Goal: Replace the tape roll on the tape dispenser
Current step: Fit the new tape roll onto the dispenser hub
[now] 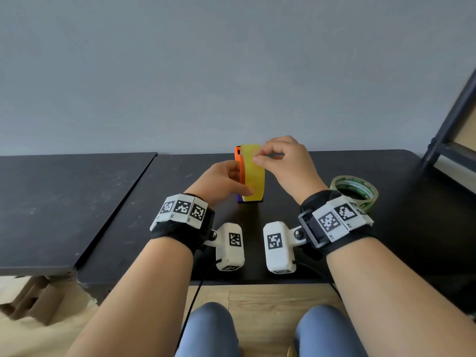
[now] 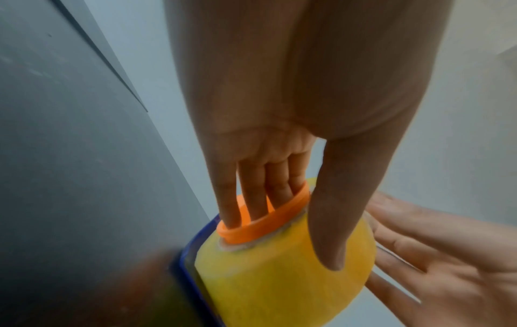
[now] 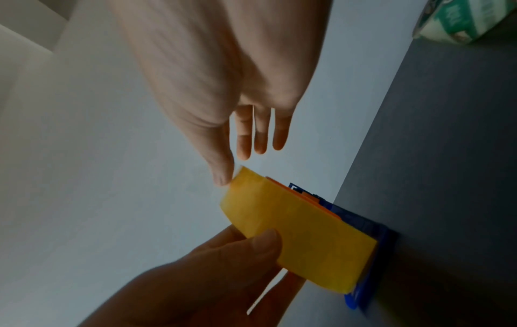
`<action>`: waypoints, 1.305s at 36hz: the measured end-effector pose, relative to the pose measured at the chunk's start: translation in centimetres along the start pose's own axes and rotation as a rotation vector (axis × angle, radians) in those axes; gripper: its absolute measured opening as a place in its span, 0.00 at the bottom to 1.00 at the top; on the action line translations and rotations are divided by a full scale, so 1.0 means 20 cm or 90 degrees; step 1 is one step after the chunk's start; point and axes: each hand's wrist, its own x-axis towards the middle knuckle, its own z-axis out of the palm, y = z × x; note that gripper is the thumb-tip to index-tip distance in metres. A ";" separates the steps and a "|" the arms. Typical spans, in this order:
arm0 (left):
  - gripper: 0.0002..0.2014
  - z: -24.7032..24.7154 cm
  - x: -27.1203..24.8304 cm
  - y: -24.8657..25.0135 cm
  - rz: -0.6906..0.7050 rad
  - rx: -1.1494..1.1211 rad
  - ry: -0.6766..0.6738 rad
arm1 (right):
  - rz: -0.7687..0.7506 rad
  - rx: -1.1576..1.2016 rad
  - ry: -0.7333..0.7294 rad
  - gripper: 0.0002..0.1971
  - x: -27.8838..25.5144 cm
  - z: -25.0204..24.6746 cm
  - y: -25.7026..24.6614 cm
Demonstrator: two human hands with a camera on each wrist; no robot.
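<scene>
A yellow tape roll [image 1: 253, 173] stands on edge on the blue dispenser base [image 1: 240, 199], with an orange hub [image 1: 239, 161] through its core. My left hand [image 1: 226, 180] grips it: several fingers [image 2: 251, 199] reach inside the orange hub [image 2: 268, 225] and the thumb [image 2: 330, 221] lies across the yellow outer face [image 2: 279, 276]. My right hand [image 1: 280, 161] hovers over the top of the roll, thumb and forefinger pinching at its upper edge. In the right wrist view the thumb tip [image 3: 222, 178] touches the roll's corner [image 3: 302, 234]; the other fingers hang straight.
A clear tape roll with green print [image 1: 354, 191] lies flat on the black table [image 1: 399, 240] right of my right wrist. A second black tabletop [image 1: 64, 202] adjoins on the left. A dark frame [image 1: 453, 119] leans at the far right. A grey wall stands behind.
</scene>
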 end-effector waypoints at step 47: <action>0.10 0.07 0.06 0.02 0.059 0.062 0.068 | 0.118 0.196 0.084 0.03 0.00 -0.02 0.00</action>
